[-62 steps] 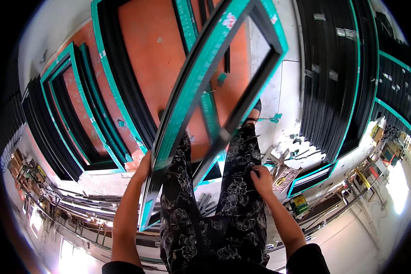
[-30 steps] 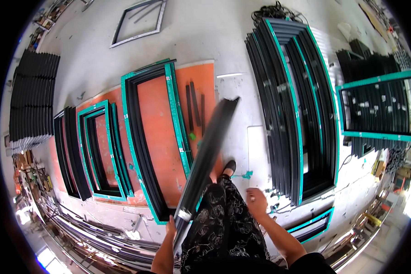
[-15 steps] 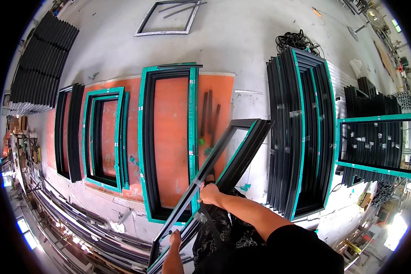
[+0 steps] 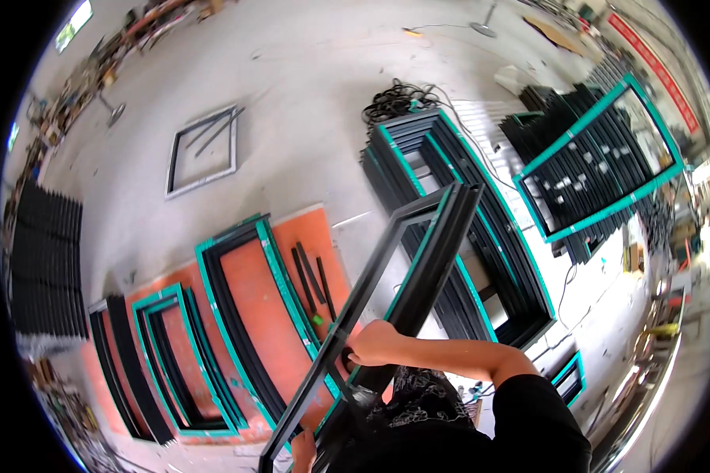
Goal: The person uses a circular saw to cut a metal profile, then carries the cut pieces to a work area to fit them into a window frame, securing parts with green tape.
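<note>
I carry a long black window frame [image 4: 427,290], held tilted across the front of my body. A green strip runs along its inner edge, and its far end leans to the upper right. My right hand [image 4: 375,344] is closed round the frame's near-side bar, about midway along it. Lower down, my left hand [image 4: 303,452] grips the same frame close to its bottom end; the fingers are partly hidden. Just beyond the frame's upper end stands a stack of black frames with green edging [image 4: 503,236].
Left of me, green-edged frames [image 4: 210,260] stand over an orange board [image 4: 256,272] with loose dark bars [image 4: 312,276]. A pale frame [image 4: 201,189] lies on the floor farther off. Coiled black strips [image 4: 398,102] sit behind the stack. More frames [image 4: 599,126] stand at right.
My view has turned to the right, so the orange board sits lower left and the stacks nearer the middle. Both hands keep hold of the window frame, which has swung round with me.
</note>
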`<state>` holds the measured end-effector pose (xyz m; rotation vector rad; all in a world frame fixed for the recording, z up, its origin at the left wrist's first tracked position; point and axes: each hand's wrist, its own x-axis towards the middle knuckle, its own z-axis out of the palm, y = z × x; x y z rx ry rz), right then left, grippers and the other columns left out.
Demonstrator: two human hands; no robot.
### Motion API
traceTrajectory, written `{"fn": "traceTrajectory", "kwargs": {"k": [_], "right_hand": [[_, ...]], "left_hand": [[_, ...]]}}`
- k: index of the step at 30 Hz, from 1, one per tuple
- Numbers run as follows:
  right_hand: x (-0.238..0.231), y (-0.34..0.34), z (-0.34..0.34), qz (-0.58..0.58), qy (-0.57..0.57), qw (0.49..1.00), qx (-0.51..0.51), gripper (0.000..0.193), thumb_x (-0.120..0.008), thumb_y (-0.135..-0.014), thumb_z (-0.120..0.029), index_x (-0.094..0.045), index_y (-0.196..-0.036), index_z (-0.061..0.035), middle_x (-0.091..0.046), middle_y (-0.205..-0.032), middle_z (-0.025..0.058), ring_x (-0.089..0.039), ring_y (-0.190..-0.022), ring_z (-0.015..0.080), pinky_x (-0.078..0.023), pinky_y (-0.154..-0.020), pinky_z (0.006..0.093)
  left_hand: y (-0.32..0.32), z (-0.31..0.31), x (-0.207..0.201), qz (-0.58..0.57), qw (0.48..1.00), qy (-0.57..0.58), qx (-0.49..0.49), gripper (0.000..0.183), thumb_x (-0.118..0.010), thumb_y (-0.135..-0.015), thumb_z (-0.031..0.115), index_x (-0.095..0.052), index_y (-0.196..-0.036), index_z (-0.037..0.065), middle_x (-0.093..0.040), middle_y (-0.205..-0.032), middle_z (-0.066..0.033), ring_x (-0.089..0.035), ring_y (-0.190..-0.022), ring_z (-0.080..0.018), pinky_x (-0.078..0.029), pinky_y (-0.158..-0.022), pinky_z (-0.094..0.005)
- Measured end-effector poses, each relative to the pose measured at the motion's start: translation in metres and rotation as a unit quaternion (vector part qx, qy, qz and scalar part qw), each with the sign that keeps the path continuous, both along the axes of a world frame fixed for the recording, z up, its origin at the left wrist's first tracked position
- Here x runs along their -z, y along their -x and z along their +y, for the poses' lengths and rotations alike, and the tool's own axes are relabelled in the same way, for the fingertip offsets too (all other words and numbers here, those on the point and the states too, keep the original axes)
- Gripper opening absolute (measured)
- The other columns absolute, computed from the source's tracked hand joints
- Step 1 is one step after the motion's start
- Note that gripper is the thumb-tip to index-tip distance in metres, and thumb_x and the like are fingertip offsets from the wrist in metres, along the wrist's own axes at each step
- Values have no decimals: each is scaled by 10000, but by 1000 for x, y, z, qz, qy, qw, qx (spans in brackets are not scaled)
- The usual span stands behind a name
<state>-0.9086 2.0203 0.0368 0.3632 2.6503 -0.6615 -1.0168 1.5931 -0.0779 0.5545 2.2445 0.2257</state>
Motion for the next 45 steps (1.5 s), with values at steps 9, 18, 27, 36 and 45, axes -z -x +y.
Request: {"fn": "traceTrajectory", "kwargs": {"k": [9,18,27,36,45], "right_hand": [[-84,-188,100,20,18,973,230,539,-472,-930,-488,-698,-684,-65,-654,-667,130,-631,-635,396,-489,-565,514],[-137,-380,148,-36,-41,864,500,550,-415,-956,-484,-689,-658,-111,-651,-637,110,-653,-656,355,-505,-558,477],[-108,-447,110,16,-136,632,763,470,-550,-916,-386,-635,-605,-44,-598,-614,199,-601,-617,422,-464,-559,508],[-75,-420,172,11,-172,515,839,504,-503,-964,-343,-612,-614,2,-570,-644,252,-560,-625,459,-424,-562,518],[-52,-447,312,-57,-237,514,822,460,-498,-961,-350,-624,-648,-38,-623,-694,214,-599,-662,438,-467,-593,523]], "left_hand": [[-10,256,-155,137,969,-45,199,510,-383,-950,383,-634,-739,-8,-637,-778,-249,-610,-771,-465,-436,-668,-554],[-102,533,-245,139,843,-103,509,542,-419,-961,441,-677,-724,28,-647,-743,-210,-629,-732,-425,-485,-665,-529],[-241,761,-262,93,630,-107,763,555,-405,-963,464,-673,-683,67,-644,-675,-152,-635,-686,-396,-497,-620,-510],[-307,920,-226,69,508,-254,820,527,-476,-937,399,-631,-605,21,-627,-607,-156,-637,-625,-386,-520,-588,-494],[-321,1033,-152,81,537,-357,760,563,-443,-939,363,-568,-496,39,-561,-509,-133,-580,-509,-357,-477,-500,-469]]}}
